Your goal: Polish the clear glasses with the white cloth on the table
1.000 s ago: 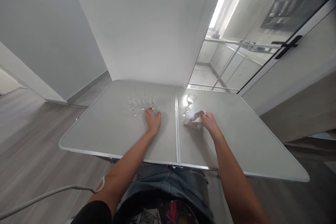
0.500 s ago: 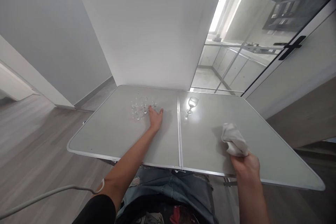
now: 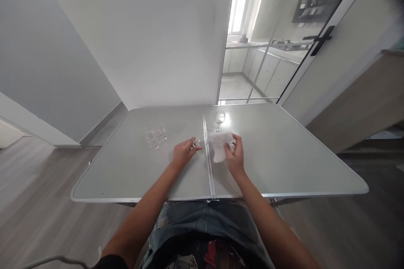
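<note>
My left hand is closed around a small clear wine glass, which lies on its side in the air with its bowl toward the right. A crumpled white cloth is gripped in my right hand, just right of that glass. Behind the cloth stands another wine glass, upright near the table's far edge. Several clear glasses are grouped on the left half of the table, faint against its pale top.
The pale folding table has a metal rim and a metal seam down its middle. A white wall rises behind it. To the right is a glass door with a black handle. A cable shows at lower left.
My left hand has lifted a glass from the group and brought it right and nearer. My right hand has carried the cloth left, close to the glass. The view has shifted right.
</note>
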The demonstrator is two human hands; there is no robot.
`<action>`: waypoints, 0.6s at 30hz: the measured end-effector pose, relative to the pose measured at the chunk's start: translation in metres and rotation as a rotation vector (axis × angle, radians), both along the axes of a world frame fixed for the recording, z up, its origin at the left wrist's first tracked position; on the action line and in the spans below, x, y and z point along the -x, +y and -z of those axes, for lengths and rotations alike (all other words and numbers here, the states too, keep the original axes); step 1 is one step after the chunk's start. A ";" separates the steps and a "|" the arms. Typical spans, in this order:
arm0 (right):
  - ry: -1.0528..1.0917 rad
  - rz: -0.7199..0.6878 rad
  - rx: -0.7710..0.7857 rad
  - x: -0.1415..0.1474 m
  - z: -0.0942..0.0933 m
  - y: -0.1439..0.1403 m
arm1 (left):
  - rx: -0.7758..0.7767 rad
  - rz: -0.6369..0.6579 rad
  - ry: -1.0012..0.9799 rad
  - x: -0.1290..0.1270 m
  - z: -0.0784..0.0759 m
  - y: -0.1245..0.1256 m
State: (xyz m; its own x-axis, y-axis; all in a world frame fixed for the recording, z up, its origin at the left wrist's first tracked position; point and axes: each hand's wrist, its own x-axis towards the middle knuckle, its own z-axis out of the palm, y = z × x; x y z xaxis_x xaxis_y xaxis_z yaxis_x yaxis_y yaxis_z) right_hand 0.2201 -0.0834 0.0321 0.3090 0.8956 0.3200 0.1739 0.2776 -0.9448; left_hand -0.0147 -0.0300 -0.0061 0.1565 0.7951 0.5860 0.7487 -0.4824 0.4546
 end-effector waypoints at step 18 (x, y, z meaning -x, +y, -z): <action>-0.434 -0.792 -0.010 -0.013 0.004 -0.002 | -0.425 0.309 0.441 0.000 -0.005 -0.032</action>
State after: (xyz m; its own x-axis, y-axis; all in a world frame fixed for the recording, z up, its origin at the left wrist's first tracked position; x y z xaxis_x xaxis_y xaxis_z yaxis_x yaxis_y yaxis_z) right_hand 0.2335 -0.0854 0.0286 -0.5465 0.7916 0.2734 0.2692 0.4752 -0.8377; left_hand -0.0147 -0.0623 -0.0007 0.6348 0.3907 0.6666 0.6196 -0.7729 -0.1370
